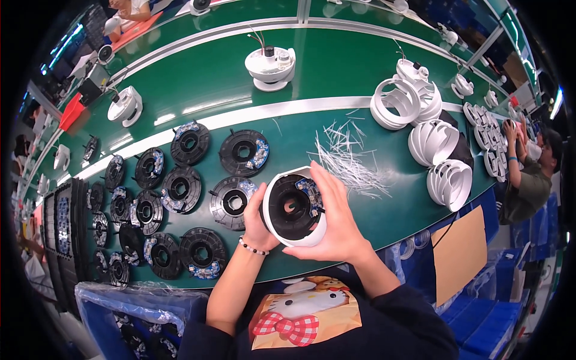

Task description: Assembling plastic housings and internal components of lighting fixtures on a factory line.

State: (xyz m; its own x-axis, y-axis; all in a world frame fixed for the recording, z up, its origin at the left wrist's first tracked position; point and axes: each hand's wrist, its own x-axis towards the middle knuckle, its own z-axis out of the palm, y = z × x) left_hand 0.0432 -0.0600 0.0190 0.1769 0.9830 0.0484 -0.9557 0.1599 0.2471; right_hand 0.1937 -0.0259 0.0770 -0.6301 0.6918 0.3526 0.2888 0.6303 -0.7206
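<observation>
Between my two hands, above the near edge of the green table, I hold a white round housing [305, 237] tilted toward me. Inside it sits a black disc [281, 217] with a central hole and a blue circuit board along its right side. My left hand [259, 223] grips the left rim, partly hidden behind the housing. My right hand [337, 219] wraps the right side, fingers along the upper rim and thumb below. Just left of my hands lies a black disc with a circuit board [233, 203], one of several spread over the table.
Thin white strips [354, 165] lie heaped beyond my right hand. Stacked white rings [433, 143] stand at the right. White units [270, 67] sit on the conveyor [204, 78] behind. A blue crate [99, 312] is at lower left, and a co-worker [534, 168] is at far right.
</observation>
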